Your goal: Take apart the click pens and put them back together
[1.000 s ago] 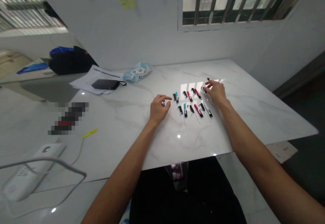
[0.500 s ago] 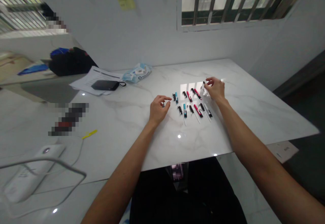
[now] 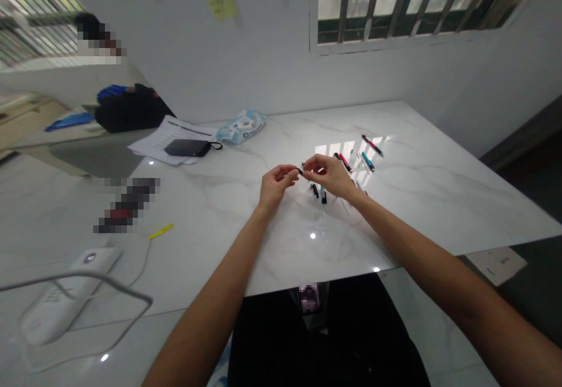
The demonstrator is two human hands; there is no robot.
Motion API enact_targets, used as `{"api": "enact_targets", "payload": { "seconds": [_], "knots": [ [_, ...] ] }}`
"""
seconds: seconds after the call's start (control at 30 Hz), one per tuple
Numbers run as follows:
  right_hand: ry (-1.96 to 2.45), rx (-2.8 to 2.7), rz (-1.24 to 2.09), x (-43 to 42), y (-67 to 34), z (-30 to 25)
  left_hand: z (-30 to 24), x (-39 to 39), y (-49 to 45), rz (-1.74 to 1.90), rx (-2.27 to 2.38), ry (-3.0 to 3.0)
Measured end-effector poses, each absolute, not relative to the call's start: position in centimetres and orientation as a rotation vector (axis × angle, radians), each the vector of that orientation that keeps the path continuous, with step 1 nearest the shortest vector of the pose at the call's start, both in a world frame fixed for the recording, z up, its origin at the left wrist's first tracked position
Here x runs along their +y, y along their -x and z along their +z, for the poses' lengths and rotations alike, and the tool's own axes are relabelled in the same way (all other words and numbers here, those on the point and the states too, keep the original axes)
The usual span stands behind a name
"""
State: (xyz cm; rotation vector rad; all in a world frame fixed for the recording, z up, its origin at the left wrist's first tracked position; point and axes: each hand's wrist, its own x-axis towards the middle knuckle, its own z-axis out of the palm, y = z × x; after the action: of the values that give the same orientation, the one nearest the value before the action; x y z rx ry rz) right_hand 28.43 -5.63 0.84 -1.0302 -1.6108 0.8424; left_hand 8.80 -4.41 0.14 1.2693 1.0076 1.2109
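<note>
Pen piece [image 3: 301, 170]: small, black, slim. Held just above the table, pinched at either end by the fingertips of the left hand [image 3: 273, 187] and right hand [image 3: 330, 176]. Beyond: slender red, teal and black pens [image 3: 367, 161] on the glossy white marble table [image 3: 439, 188].

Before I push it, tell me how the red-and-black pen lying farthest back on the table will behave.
The pen looks slim and rounded, so it would probably roll if pushed sideways. The table is glossy enough to mirror the window, so it likely slides easily too. It looks small, probably light and stiff.
</note>
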Motion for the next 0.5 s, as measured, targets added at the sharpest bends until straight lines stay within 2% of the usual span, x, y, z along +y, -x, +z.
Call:
{"api": "enact_targets", "payload": {
  "seconds": [0.13, 0.33, 0.5],
  "knots": [
    [1.040, -1.683, 0.873, -5.1, -28.8, 1.5, 0.2, -4.2, -8.6, 1.205, 1.012, -1.215],
    [1.393, -1.760, 0.370, -1.0, -34.6, 3.7, 0.3, -4.3, -8.4, 1.220, 1.034, -1.263],
    [1.744, -1.765, 0.112, 1.8, -40.2, 1.9, -0.1, -4.1, -8.5, 1.261, 1.087, -1.390]
  ]
}}
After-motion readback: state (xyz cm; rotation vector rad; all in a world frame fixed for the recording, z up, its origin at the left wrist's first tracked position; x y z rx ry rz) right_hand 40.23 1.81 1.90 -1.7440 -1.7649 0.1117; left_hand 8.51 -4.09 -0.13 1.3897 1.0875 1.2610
